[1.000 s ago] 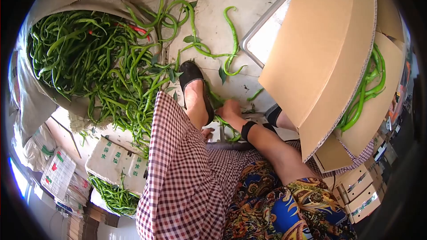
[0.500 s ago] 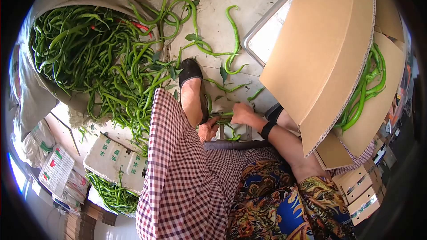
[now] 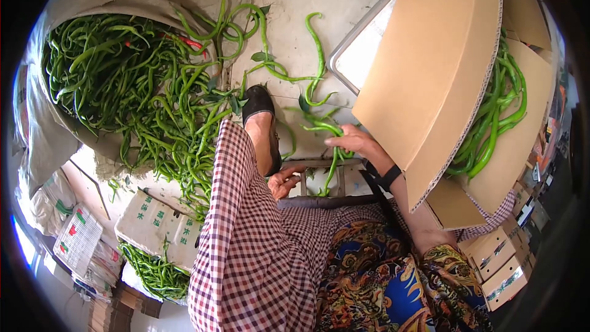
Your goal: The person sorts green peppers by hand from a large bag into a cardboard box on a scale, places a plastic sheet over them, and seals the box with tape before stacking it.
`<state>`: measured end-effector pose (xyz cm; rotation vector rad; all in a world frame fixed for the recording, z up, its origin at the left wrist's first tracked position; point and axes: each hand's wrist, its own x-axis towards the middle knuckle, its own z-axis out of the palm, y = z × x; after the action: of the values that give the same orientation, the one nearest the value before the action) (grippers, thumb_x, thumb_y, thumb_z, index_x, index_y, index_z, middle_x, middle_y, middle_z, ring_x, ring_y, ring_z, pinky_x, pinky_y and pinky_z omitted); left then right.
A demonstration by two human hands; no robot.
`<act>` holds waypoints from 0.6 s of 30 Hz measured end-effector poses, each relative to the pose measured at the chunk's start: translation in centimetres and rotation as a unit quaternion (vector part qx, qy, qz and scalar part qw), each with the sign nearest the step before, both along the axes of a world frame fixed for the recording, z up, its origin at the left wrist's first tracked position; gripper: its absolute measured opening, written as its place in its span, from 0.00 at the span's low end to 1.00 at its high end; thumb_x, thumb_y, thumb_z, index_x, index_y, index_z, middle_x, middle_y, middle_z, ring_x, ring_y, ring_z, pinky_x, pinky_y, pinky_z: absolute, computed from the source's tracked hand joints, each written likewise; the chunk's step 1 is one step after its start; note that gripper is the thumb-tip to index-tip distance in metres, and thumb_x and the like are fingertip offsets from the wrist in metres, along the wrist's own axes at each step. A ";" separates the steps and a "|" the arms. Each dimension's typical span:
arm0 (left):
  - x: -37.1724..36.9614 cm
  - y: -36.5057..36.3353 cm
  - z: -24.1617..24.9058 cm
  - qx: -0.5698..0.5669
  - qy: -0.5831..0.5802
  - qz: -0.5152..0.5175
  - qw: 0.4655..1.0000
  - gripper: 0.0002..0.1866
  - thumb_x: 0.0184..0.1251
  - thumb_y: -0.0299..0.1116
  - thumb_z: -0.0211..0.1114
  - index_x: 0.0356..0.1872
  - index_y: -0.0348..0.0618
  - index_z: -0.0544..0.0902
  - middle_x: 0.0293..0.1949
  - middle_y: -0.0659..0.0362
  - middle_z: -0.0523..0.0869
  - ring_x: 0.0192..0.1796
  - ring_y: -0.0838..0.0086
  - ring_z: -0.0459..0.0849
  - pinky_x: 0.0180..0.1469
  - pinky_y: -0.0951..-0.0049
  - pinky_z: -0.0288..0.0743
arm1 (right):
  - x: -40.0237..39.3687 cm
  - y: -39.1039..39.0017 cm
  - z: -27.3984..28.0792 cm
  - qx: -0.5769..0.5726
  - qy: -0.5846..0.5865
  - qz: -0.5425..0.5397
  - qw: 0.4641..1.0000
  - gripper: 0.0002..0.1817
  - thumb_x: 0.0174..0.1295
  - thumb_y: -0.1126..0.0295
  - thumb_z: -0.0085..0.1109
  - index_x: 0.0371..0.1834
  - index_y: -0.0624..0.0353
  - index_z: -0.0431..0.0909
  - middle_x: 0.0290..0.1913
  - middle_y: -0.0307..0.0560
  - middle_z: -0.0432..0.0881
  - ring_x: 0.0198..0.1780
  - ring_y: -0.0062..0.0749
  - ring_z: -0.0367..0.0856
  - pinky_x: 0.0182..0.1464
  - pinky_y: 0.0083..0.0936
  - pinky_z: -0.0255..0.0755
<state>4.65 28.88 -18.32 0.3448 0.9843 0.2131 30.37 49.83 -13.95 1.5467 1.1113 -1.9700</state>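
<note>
Several long green peppers (image 3: 335, 163) hang from my right hand (image 3: 350, 140), its fingers closed round them, left of a big cardboard flap. My left hand (image 3: 284, 183) is lower and to the left, beside the black shoe; its fingers are apart with nothing seen in them. Part of it is hidden by the checkered cloth (image 3: 246, 227). A large heap of green peppers (image 3: 117, 67) spills out of a sack (image 3: 92, 0) at the left. Loose peppers (image 3: 319, 49) lie on the floor above my hands.
An open cardboard box (image 3: 424, 80) with green peppers (image 3: 491, 123) inside stands at the right. Behind it is a metal-edged tray (image 3: 344, 55). A white printed box (image 3: 157, 224) with peppers below it sits at the lower left. Cartons (image 3: 501, 270) are stacked at the lower right.
My right hand has lifted several peppers up from near the floor and moved slightly up and right. My left hand is now apart from the peppers, its fingers more spread.
</note>
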 end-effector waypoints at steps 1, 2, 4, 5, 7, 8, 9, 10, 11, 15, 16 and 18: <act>0.2 0.8 0.6 0.003 0.001 0.001 1.000 0.24 0.73 0.34 0.59 0.68 0.44 0.72 0.57 0.54 0.82 0.57 0.68 0.81 0.56 0.68 0.77 | 0.4 0.4 0.2 0.023 -0.013 -0.030 0.999 0.36 0.53 0.47 0.70 0.54 0.68 0.76 0.31 0.43 0.82 0.28 0.27 0.79 0.30 0.27 0.74; 0.6 1.4 1.4 0.092 0.033 0.005 0.995 0.27 0.71 0.33 0.60 0.70 0.47 0.69 0.63 0.52 0.74 0.61 0.64 0.77 0.55 0.68 0.78 | 0.8 0.8 0.4 0.046 -0.024 -0.060 0.997 0.38 0.55 0.48 0.69 0.58 0.69 0.73 0.32 0.40 0.81 0.29 0.24 0.77 0.30 0.25 0.73; 1.4 3.3 3.9 0.264 0.096 0.009 0.960 0.33 0.68 0.30 0.63 0.74 0.52 0.64 0.76 0.48 0.57 0.70 0.57 0.68 0.55 0.66 0.80 | 1.7 -1.9 -2.7 0.083 -0.036 -0.148 0.985 0.34 0.57 0.51 0.69 0.56 0.71 0.74 0.33 0.41 0.81 0.31 0.23 0.76 0.32 0.24 0.72; 1.7 4.4 4.5 0.255 0.111 0.006 0.961 0.40 0.63 0.28 0.68 0.76 0.54 0.60 0.78 0.45 0.44 0.73 0.51 0.63 0.58 0.64 0.79 | 1.8 -2.5 -3.1 0.118 -0.009 -0.201 0.972 0.32 0.58 0.53 0.69 0.56 0.70 0.74 0.33 0.41 0.81 0.31 0.22 0.75 0.33 0.22 0.71; 2.2 5.4 4.4 0.261 0.157 -0.037 0.952 0.41 0.61 0.29 0.69 0.75 0.54 0.60 0.78 0.43 0.46 0.73 0.48 0.64 0.59 0.62 0.78 | 1.4 -2.0 -2.5 0.153 0.019 -0.250 0.956 0.31 0.58 0.55 0.68 0.56 0.69 0.74 0.34 0.40 0.81 0.31 0.21 0.74 0.33 0.21 0.70; 2.4 5.5 4.4 0.265 0.204 -0.080 0.939 0.42 0.59 0.29 0.70 0.75 0.53 0.61 0.77 0.40 0.47 0.72 0.45 0.64 0.60 0.60 0.78 | 0.7 -0.7 -1.1 0.098 -0.001 -0.215 0.972 0.28 0.60 0.56 0.67 0.56 0.67 0.75 0.35 0.40 0.82 0.32 0.20 0.73 0.34 0.20 0.69; 2.5 5.3 4.1 0.265 0.206 -0.079 0.939 0.42 0.59 0.29 0.70 0.75 0.53 0.61 0.77 0.40 0.47 0.72 0.45 0.64 0.60 0.60 0.78 | 0.0 0.2 -0.1 0.043 -0.022 -0.180 0.982 0.26 0.61 0.57 0.66 0.57 0.65 0.76 0.36 0.39 0.82 0.32 0.20 0.72 0.34 0.19 0.68; 2.7 4.8 3.3 0.325 0.238 -0.106 0.909 0.42 0.58 0.29 0.70 0.74 0.52 0.62 0.75 0.38 0.50 0.70 0.44 0.66 0.61 0.59 0.77 | -0.2 0.1 0.0 0.044 -0.021 -0.180 0.982 0.26 0.61 0.57 0.66 0.57 0.65 0.76 0.36 0.39 0.82 0.32 0.20 0.72 0.34 0.19 0.68; 3.0 4.6 2.8 0.385 0.267 -0.132 0.873 0.42 0.56 0.28 0.70 0.74 0.51 0.62 0.72 0.36 0.54 0.68 0.43 0.69 0.61 0.58 0.76 | -0.2 0.0 0.0 0.020 0.014 -0.205 0.979 0.24 0.63 0.59 0.64 0.57 0.63 0.77 0.37 0.39 0.83 0.32 0.20 0.73 0.34 0.20 0.68; 4.1 4.6 1.4 0.329 0.307 -0.110 0.886 0.34 0.56 0.28 0.69 0.67 0.47 0.70 0.63 0.38 0.65 0.58 0.42 0.75 0.58 0.56 0.76 | 0.4 0.4 0.0 -0.063 0.113 -0.213 0.968 0.18 0.65 0.63 0.62 0.55 0.59 0.80 0.38 0.39 0.84 0.35 0.21 0.74 0.35 0.21 0.68; 4.5 5.4 0.8 0.364 0.336 -0.143 0.857 0.28 0.56 0.27 0.69 0.60 0.45 0.74 0.56 0.42 0.70 0.53 0.45 0.77 0.54 0.56 0.76 | 0.2 0.3 -0.1 -0.060 0.113 -0.212 0.969 0.18 0.65 0.63 0.62 0.55 0.59 0.80 0.38 0.39 0.84 0.35 0.21 0.74 0.35 0.21 0.68; 5.7 7.1 0.5 0.402 0.361 -0.173 0.823 0.21 0.56 0.27 0.68 0.53 0.44 0.79 0.48 0.45 0.74 0.47 0.47 0.79 0.50 0.56 0.77 | -0.1 -0.4 -0.2 -0.074 0.090 -0.239 0.964 0.17 0.65 0.63 0.63 0.53 0.60 0.81 0.38 0.40 0.84 0.38 0.21 0.75 0.37 0.22 0.69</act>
<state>10.39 35.97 -17.80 1.4568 1.5252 0.1543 30.24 49.48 -14.17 1.6970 0.6695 -2.4875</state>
